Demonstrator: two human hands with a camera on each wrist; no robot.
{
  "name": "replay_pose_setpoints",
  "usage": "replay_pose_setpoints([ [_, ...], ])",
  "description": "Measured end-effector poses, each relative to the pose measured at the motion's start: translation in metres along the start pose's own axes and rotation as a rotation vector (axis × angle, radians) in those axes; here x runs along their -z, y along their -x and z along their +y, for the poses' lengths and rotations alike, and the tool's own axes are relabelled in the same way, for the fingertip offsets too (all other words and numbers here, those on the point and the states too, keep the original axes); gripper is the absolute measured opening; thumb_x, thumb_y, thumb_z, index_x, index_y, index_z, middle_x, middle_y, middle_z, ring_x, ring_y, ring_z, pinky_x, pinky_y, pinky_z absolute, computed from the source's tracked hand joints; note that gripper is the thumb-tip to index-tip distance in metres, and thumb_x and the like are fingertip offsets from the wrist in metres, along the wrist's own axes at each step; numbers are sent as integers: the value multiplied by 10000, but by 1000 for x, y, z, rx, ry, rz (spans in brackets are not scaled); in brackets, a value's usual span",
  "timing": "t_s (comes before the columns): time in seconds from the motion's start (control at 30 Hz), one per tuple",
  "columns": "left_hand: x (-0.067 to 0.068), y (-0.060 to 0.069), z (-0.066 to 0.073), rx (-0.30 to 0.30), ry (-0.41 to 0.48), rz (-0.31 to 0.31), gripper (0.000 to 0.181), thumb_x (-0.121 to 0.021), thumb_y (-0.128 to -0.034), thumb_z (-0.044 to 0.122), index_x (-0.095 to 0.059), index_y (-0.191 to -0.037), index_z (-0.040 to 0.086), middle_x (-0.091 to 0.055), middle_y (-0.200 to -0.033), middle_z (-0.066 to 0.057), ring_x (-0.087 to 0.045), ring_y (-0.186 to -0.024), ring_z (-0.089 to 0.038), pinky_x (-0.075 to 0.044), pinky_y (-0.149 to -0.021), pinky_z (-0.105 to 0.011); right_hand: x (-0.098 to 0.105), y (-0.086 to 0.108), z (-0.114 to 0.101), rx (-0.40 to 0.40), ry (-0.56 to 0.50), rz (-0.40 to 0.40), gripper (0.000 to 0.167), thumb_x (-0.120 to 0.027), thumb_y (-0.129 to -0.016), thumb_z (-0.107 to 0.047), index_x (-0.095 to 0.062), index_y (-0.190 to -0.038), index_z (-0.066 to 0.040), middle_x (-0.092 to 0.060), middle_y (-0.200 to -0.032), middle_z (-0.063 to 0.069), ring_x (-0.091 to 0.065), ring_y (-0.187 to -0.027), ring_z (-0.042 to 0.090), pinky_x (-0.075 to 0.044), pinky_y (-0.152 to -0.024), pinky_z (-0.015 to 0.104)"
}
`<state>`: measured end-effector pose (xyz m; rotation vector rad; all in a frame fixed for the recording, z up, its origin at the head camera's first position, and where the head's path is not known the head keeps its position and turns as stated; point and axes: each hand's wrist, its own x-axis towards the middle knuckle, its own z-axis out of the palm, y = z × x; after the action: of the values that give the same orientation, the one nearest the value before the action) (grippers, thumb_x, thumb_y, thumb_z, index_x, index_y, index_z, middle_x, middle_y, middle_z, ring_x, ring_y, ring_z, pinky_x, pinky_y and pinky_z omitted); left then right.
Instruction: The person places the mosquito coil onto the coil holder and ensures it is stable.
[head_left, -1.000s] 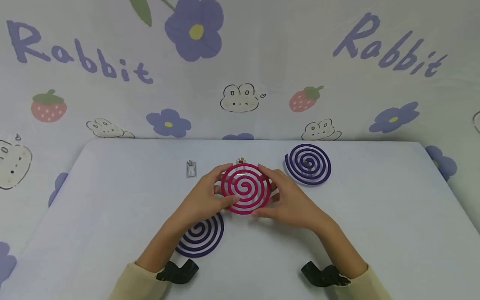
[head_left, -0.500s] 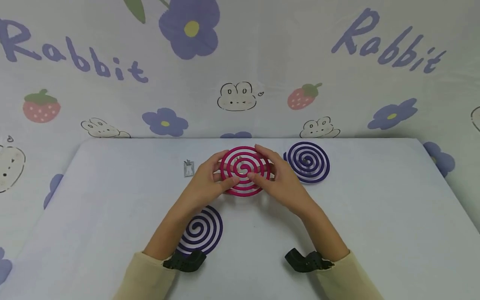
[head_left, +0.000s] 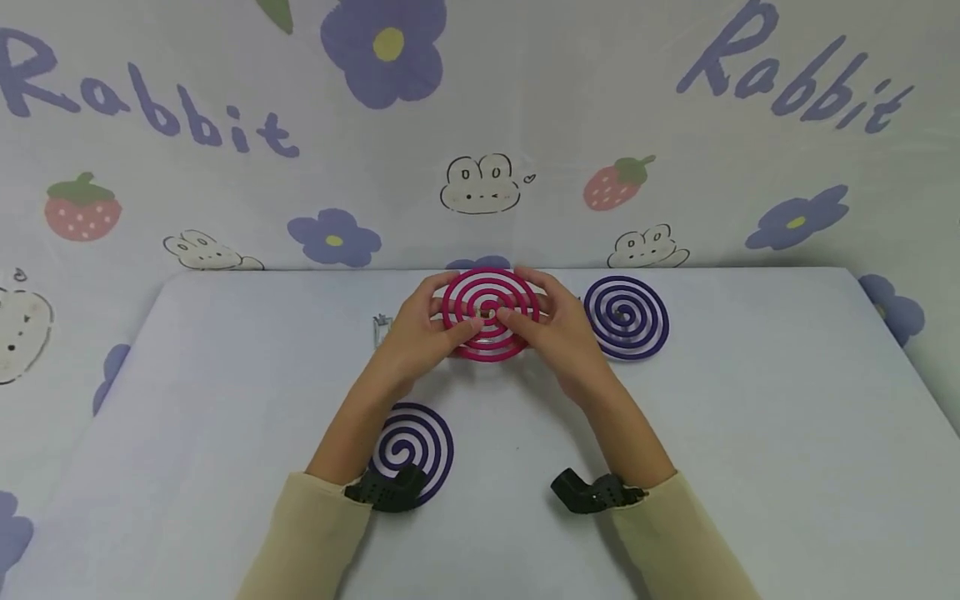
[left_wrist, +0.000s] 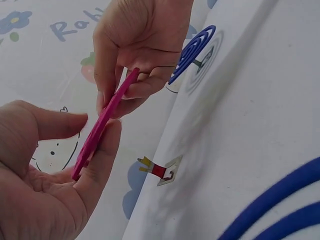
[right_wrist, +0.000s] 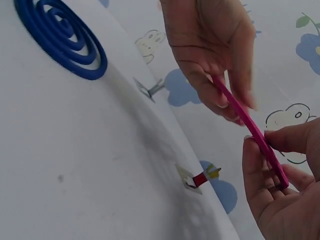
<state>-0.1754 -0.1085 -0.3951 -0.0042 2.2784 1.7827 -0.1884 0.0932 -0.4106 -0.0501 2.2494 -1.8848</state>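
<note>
A pink mosquito coil (head_left: 489,358) is held up by both hands above the far part of the table. My left hand (head_left: 416,337) pinches its left side, thumb on the near face and fingers behind. On its right side my right hand (head_left: 566,337) grips it the same way. Both wrist views show the coil edge-on and tilted. Below it, apart from it, stands a small metal coil stand (left_wrist: 160,171) with a red and yellow upright tip; in the head view the coil and hands mostly hide this stand.
At the back right a dark blue coil (head_left: 626,318) sits raised on a stand. Another dark blue coil (head_left: 403,452) lies under my left forearm, partly covered. A bare metal stand (head_left: 381,327) is beside my left hand. The patterned cloth backdrop (head_left: 555,125) rises behind the table edge.
Both hands have carried the pink coil away from me toward the back edge. My right thumb has shifted from the coil's lower rim to near its centre.
</note>
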Motion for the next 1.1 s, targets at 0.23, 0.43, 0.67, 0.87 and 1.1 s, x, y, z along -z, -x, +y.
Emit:
replay_pose_setpoints([
  [0.23,-3,-13,6,34,7,77,678,-721,-1004,251,-383,-1577,117,-596,-1495,-197,-659,-1312,-354,-616,-998,-476,-2,-19,-4,-13,20,32,619,-768,-975,-225,-523,-1543,-244,-647,-1477,121,-645,-1340,299,-583,-1060,493],
  [0.43,-3,-23,1,64,29,108,598,-700,-1022,232,-446,-1558,153,-633,-1459,-190,-702,-1245,-354,-660,-821,-361,-2,-28,-1,-30,44,7,583,-748,-982,-203,-548,-1528,-245,-656,-1446,142,-651,-1305,308,-586,-1062,486],
  [0.67,-7,-28,-6,56,113,98,561,-716,-1010,185,-488,-1521,142,-669,-1375,-218,-734,-1144,-377,-614,-610,-238,0,-35,6,-29,51,21,583,-745,-978,-199,-545,-1526,-199,-661,-1438,151,-645,-1308,301,-566,-1095,480],
  [0.87,-10,-33,-14,63,89,122,574,-745,-987,184,-491,-1499,132,-690,-1316,-223,-751,-1053,-352,-610,-593,-240,-3,-40,15,-32,53,23,569,-736,-988,-178,-549,-1526,-173,-675,-1403,175,-655,-1294,306,-556,-1111,469],
  [1.1,-9,-38,-21,52,96,137,560,-732,-991,148,-498,-1500,130,-700,-1304,-233,-746,-1010,-329,-606,-571,-241,-10,-45,21,9,98,42,566,-741,-988,-198,-554,-1521,-166,-645,-1443,157,-631,-1329,315,-544,-1126,487],
])
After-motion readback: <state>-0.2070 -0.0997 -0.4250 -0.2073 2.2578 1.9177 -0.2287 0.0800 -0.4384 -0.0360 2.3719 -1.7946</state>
